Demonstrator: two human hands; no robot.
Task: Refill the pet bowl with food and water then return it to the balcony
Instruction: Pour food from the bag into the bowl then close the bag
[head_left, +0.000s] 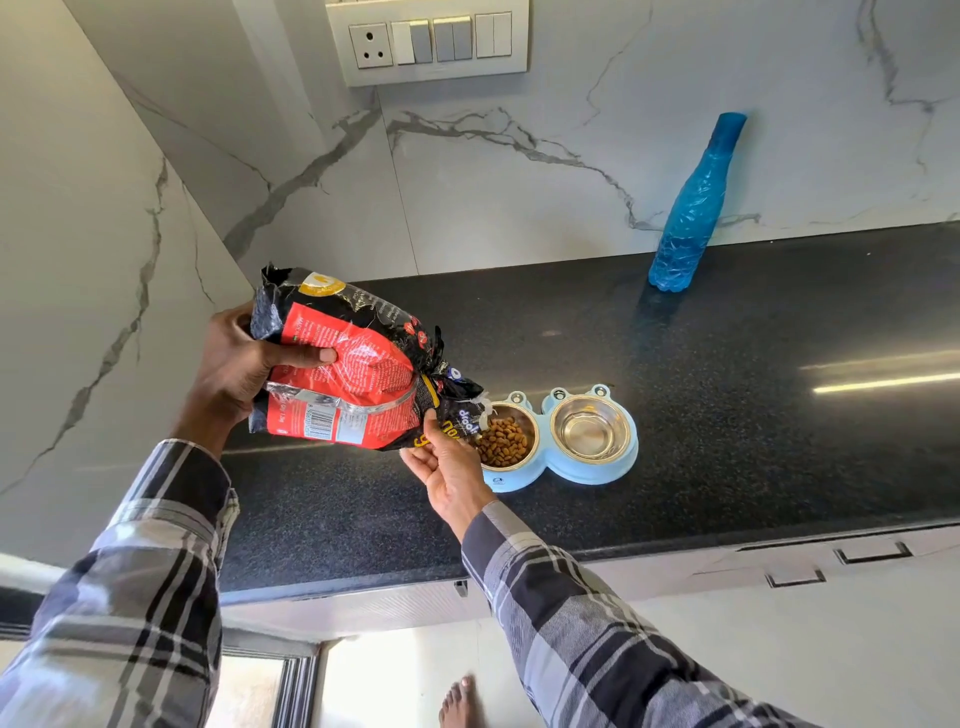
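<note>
A light blue double pet bowl (545, 447) sits on the black counter (727, 426). Its left steel cup (506, 441) holds brown kibble; the right steel cup (591, 428) holds nothing. A red and black pet food bag (358, 374) is tilted with its open mouth over the left cup. My left hand (244, 369) grips the bag's raised bottom end. My right hand (447, 467) holds the bag from below near its mouth, beside the bowl's left edge. A blue plastic water bottle (696, 208) stands upright at the back of the counter, right of the bowl.
White marble walls rise behind and to the left of the counter. A switch panel with a socket (431, 41) hangs on the back wall. Drawer handles (872, 553) run under the counter's front edge. A bare foot (460, 701) shows on the floor below.
</note>
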